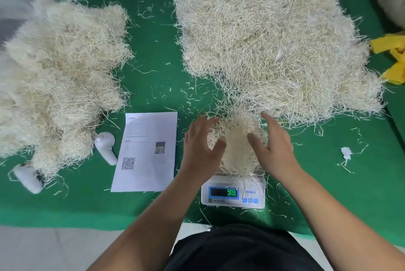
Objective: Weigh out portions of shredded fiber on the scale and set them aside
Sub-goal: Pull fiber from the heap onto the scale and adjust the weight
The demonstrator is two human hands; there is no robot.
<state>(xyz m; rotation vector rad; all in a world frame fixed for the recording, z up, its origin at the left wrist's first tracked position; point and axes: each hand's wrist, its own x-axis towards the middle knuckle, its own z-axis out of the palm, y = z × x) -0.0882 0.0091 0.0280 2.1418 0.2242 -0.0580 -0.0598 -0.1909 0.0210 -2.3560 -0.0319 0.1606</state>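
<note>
Fiber portion (237, 145): sitting as a rounded clump on the scale, between my two hands.
Left hand (202, 147): I am cupping it against the clump's left side, fingers spread and loosely curled, thumb touching the strands, nothing gripped.
Right hand (272, 143): I am pressing it to the clump's right side, fingers wide apart and extended, palm open, nothing clamped.
Scale (233, 191): standing just in front of me on the green mat (153, 209), its lit green digits showing; I am reading them as about 4.81, though blurred.
Big pile (269, 38): lying beyond the scale, its near edge touching the clump.
Left pile (59, 78): lying well apart, on the mat's left.
Sheet (146, 150): lying flat between scale and left pile, with a QR code.
Loose strands: scattering across the mat.
</note>
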